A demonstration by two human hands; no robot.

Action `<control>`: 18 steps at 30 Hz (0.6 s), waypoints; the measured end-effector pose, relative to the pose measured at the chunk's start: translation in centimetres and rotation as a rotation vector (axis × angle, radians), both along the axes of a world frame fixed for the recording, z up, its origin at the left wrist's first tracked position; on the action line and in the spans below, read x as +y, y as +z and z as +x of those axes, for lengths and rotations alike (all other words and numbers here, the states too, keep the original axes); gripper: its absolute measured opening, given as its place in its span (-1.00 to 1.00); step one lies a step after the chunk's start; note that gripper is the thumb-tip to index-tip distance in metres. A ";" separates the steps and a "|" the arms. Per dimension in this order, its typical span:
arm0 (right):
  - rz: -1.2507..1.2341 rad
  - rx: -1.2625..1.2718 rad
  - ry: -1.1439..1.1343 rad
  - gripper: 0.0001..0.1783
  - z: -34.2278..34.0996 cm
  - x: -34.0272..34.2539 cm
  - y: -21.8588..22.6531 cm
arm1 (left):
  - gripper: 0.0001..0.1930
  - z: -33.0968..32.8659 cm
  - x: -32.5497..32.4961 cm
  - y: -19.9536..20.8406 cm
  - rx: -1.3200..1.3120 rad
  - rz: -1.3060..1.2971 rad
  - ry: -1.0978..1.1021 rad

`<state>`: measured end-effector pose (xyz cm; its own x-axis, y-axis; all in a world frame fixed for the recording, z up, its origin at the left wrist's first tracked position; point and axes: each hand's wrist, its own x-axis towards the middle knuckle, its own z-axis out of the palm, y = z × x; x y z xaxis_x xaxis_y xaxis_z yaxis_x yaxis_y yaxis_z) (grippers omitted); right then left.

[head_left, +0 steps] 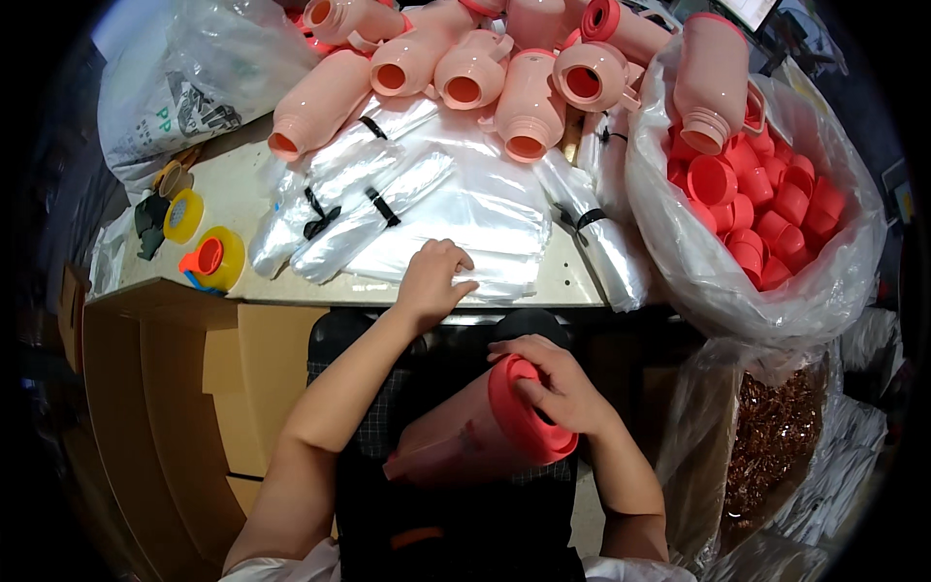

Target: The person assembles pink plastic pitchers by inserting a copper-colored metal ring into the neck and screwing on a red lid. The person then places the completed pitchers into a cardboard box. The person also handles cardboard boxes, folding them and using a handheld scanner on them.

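Above my lap, my right hand point(558, 383) grips a pink flask body point(456, 432) by its red ring-shaped end, thumb over the rim and fingers on the far side. The flask lies tilted, its other end toward the lower left. My left hand point(434, 281) is at the front table edge, over a stack of clear plastic bags point(495, 218). Its fingers are bent, the thumb apart, and nothing shows between them. Whether the fingertips pinch a bag layer is hard to see. Rolled bag bundles point(339, 228) with black ties lie beside the stack.
Several pink flasks point(529, 102) lie along the back of the table point(218, 194). At right, a plastic-lined sack point(659, 213) holds red cups point(752, 199), with another flask point(713, 73) above. Yellow tape rolls point(231, 260) sit at left. Below stands a cardboard box point(145, 407).
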<state>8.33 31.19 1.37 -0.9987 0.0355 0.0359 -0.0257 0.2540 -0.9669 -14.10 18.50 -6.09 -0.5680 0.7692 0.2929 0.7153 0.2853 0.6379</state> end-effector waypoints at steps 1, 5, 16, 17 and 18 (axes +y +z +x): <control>0.083 0.029 0.011 -0.50 -0.5 0.3 0.4 | -0.89 -0.9 0.6 -1.8 -0.024 -0.104 0.010; -0.074 -0.152 -0.096 -0.73 -2.0 1.2 -0.8 | -0.86 -2.3 0.6 -4.2 -0.211 -0.130 0.094; -0.471 0.009 -0.715 -0.86 -3.3 1.9 -5.7 | -0.71 5.2 -0.6 4.7 -1.347 0.583 0.038; -0.322 -0.028 -0.677 -0.91 -4.1 0.9 -4.7 | -0.72 6.5 -0.8 4.2 -1.172 0.503 -0.044; -0.296 -0.063 -0.466 -0.92 -3.7 -0.1 -2.1 | -0.73 7.5 -0.9 3.8 -0.998 0.421 -0.119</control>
<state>4.62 31.05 -0.72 -0.8748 0.4735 -0.1025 0.0849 -0.0583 -0.9947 -6.57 17.62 -2.27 -0.6244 0.7811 -0.0056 -0.1704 -0.1292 0.9769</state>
